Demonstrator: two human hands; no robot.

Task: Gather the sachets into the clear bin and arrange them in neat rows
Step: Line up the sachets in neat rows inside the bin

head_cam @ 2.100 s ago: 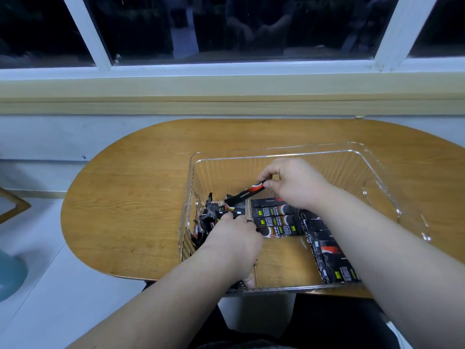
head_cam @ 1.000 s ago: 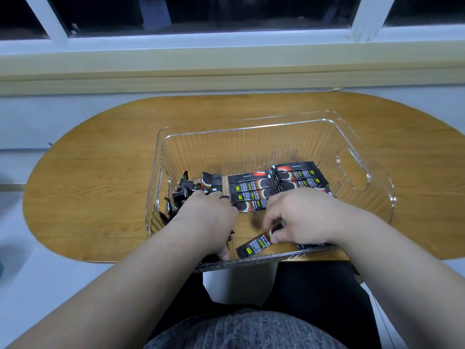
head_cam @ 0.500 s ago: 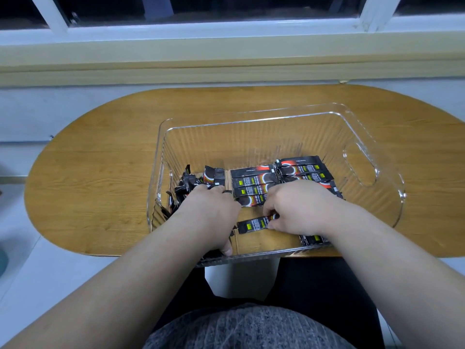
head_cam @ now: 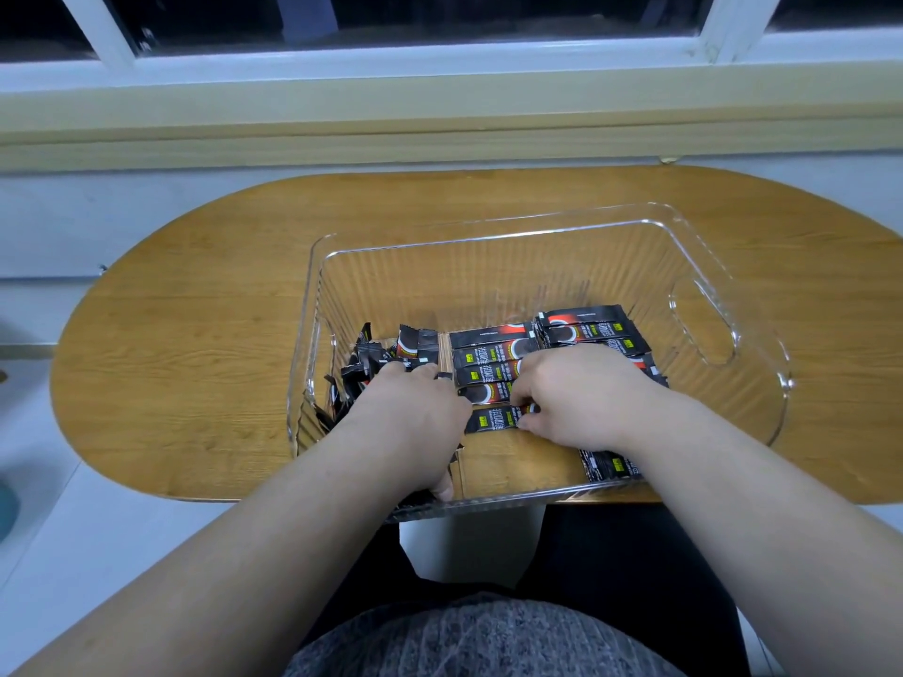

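Observation:
A clear bin (head_cam: 488, 246) stands on the wooden table, both my hands inside it. Black stick sachets lie in a row (head_cam: 488, 356) at the bin's middle, with another row (head_cam: 586, 329) to their right. My right hand (head_cam: 581, 398) pinches one sachet (head_cam: 491, 420) at its right end, just below the middle row. A loose pile of sachets (head_cam: 371, 364) fills the bin's left side. My left hand (head_cam: 410, 422) rests over that pile with curled fingers; what it holds is hidden. More sachets (head_cam: 606, 466) lie near the front wall.
The oval wooden table (head_cam: 195, 344) sits against a wall under a window sill (head_cam: 440, 114). The bin's right wall has a cut-out handle (head_cam: 703, 329). Pale floor lies to the left of the table. My lap is right below the table's front edge.
My right hand slid the pinched sachet up from the bin's front toward the middle row and turned it level. My left hand stayed on the loose pile.

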